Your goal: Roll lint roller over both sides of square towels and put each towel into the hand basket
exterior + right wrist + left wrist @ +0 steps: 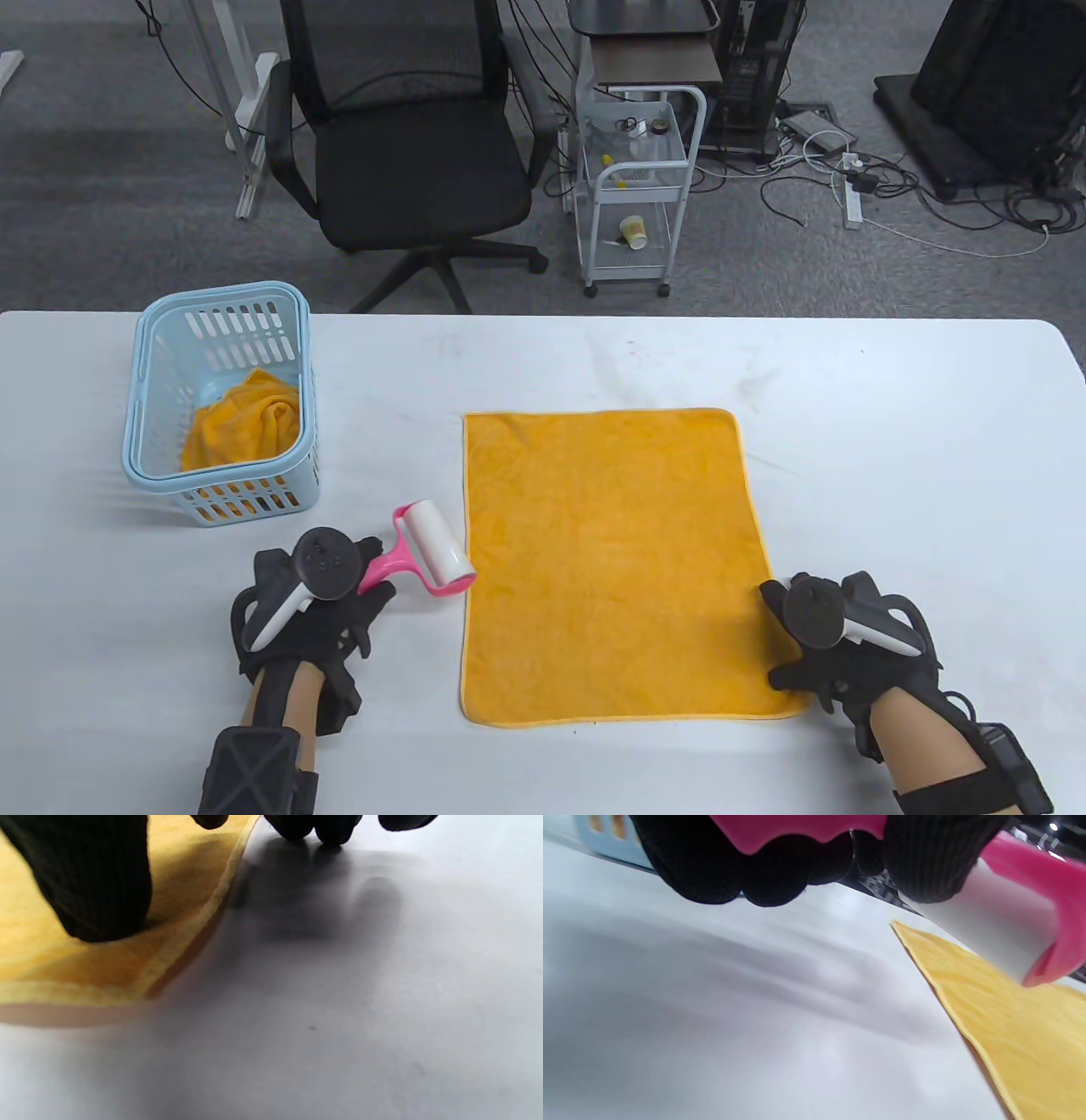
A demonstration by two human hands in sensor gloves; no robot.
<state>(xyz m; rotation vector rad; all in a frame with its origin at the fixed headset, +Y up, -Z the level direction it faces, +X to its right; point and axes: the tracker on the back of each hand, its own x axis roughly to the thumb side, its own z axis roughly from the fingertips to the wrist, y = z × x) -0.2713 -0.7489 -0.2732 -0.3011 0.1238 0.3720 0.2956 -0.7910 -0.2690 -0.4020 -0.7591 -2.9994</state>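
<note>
Table view shows us a soft, limp towel (611, 560) pinned at its near-right corner by our flat-fingered right hand (836, 645), while our left hand (318, 607) grips the light lint roller (428, 552) by its handle.

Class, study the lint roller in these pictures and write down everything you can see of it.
The lint roller has a glossy pink plastic handle and frame carrying a white cylindrical roll. The left hand grips the handle, its fingers curled round it. The roll lies slantwise just left of the flat orange towel, near its left edge; contact with towel or table cannot be told.
</note>
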